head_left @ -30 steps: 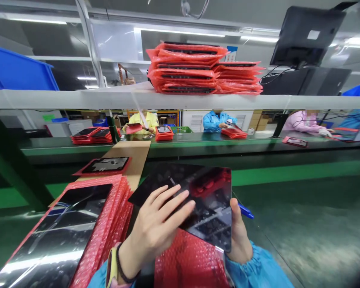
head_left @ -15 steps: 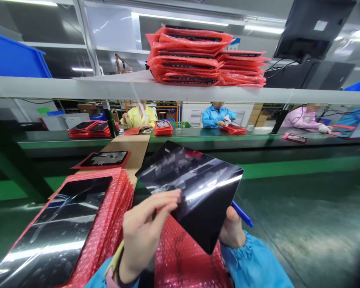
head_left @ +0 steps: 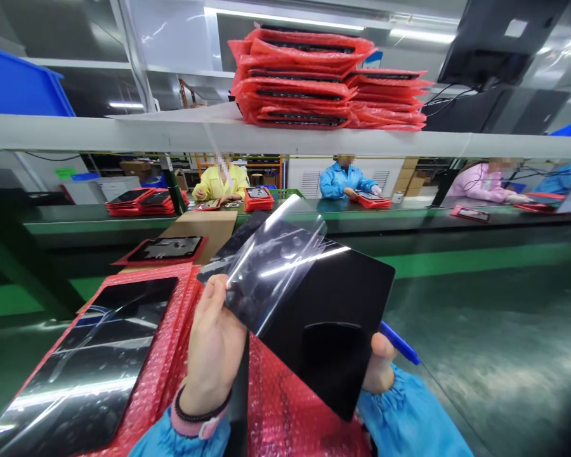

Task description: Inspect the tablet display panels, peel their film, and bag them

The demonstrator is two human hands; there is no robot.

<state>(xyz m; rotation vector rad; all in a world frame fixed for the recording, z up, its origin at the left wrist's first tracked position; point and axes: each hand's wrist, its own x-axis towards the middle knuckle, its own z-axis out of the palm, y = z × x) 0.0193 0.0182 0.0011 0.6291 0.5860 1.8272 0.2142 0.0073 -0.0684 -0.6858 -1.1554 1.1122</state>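
The left hand (head_left: 216,336) pinches the left edge of a clear film (head_left: 273,266) between thumb and fingers; the film bends up off a glossy black display panel (head_left: 333,311), whose right part is bare. The right hand (head_left: 380,365) grasps the panel's near right edge, thumb in front, with a blue pen-like tool (head_left: 400,343) jutting out beside it. The panel is held tilted above red bubble wrap (head_left: 295,406). To the left, another black panel (head_left: 95,362) tops a stack of bubble-wrap pouches (head_left: 171,374), close to its far edge. Beyond, a red-wrapped black part (head_left: 166,249) overlaps the left edge of a brown board (head_left: 214,231). Red pouches (head_left: 299,95) are piled along the front edge of a white shelf (head_left: 171,133).
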